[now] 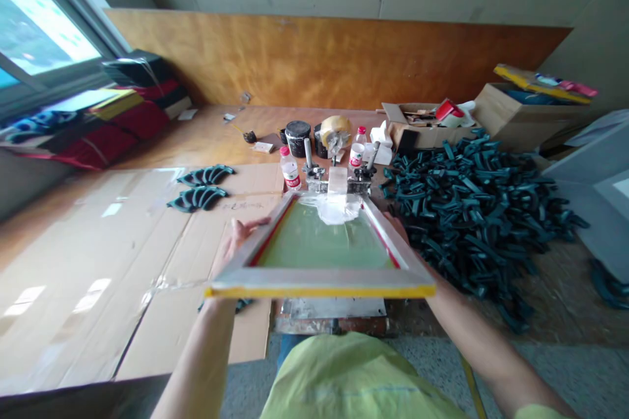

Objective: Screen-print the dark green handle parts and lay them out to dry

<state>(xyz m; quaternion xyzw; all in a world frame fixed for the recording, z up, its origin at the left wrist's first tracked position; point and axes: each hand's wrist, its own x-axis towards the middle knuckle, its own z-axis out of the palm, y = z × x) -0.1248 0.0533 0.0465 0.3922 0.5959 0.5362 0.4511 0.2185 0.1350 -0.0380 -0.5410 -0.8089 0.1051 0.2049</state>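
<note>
A silver screen-printing frame (324, 278) with green mesh (327, 242) and a yellow front edge is raised in front of me. Its back end sits at a metal clamp stand (338, 184). Both forearms pass below the frame. My left hand (239, 236) shows at the frame's left side, a finger stretched out along it and the thumb apart; the rest is covered. Of my right hand (399, 228) only a small part appears by the right side, fingers hidden. Under the front edge a metal base plate (337, 308) is partly visible.
Dark green curved plastic pieces (472, 209) are heaped on the right. Several similar pieces (199, 198) lie on cardboard (88, 242) at left. Two red-capped bottles (289, 170), black tubs (297, 137), a tape roll (336, 127) and cardboard boxes (521, 114) stand behind.
</note>
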